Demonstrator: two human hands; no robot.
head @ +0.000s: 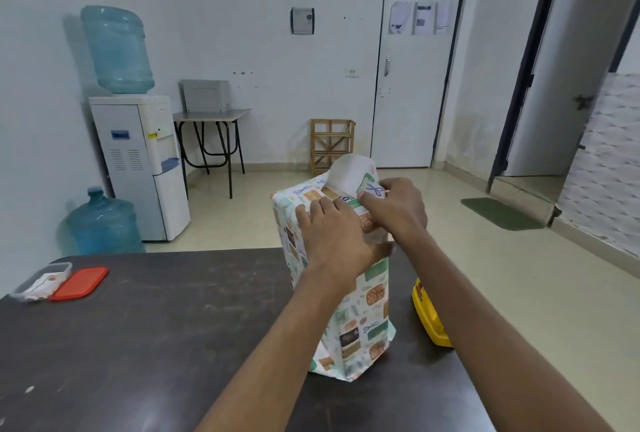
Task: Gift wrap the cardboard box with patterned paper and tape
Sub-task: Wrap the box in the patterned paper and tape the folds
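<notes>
Papery white, the upright flap [349,171] stands just beyond the fingertips of both hands, at the top end of the box [349,310]. The right hand [398,209] pinches the flap's near edge, thumb and fingers closed on the paper. The left hand [332,237] lies flat, fingers together and extended, pressing folded paper down on the box top. The box stands on end on the dark table [156,327], long axis vertical, directly ahead; both hands are equally near. A yellow tape dispenser [429,317] sits just beside the box, under the right forearm. The flap likely needs folding toward the person next.
</notes>
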